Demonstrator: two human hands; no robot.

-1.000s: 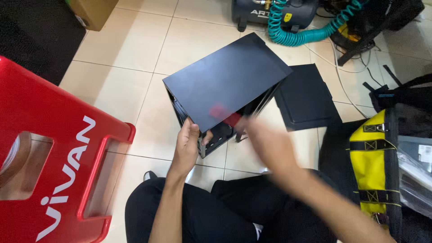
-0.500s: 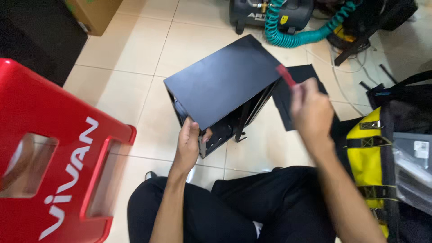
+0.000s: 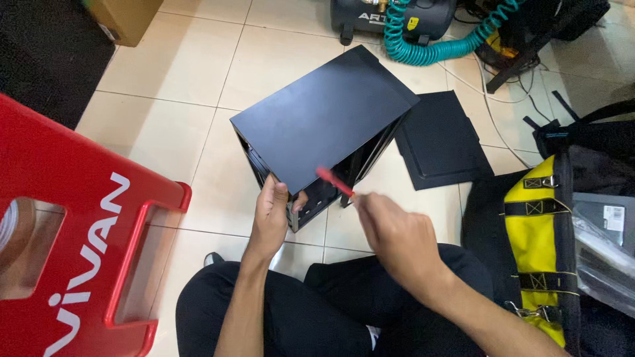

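Holding a red-handled screwdriver (image 3: pixel 334 182) closed in the right hand (image 3: pixel 397 238), low centre, tip aimed up-left at the black computer case (image 3: pixel 324 119) just beyond; left hand (image 3: pixel 270 215) clasping its near corner, mid-frame, on the floor.

Floor layout, seen from the seated person

Computer case (image 3: pixel 324 125) lies on the tiled floor (image 3: pixel 172 79) just ahead of the knees; left hand (image 3: pixel 270 213) on its near corner, right hand (image 3: pixel 390 233) with a screwdriver (image 3: pixel 334 182) at its near end. Loose side panel (image 3: pixel 440 142) right of the case. Stool (image 3: pixel 73 231) far left, tool bag (image 3: pixel 536 238) far right, compressor (image 3: pixel 390 16) and coiled hose (image 3: pixel 443 39) behind the case.
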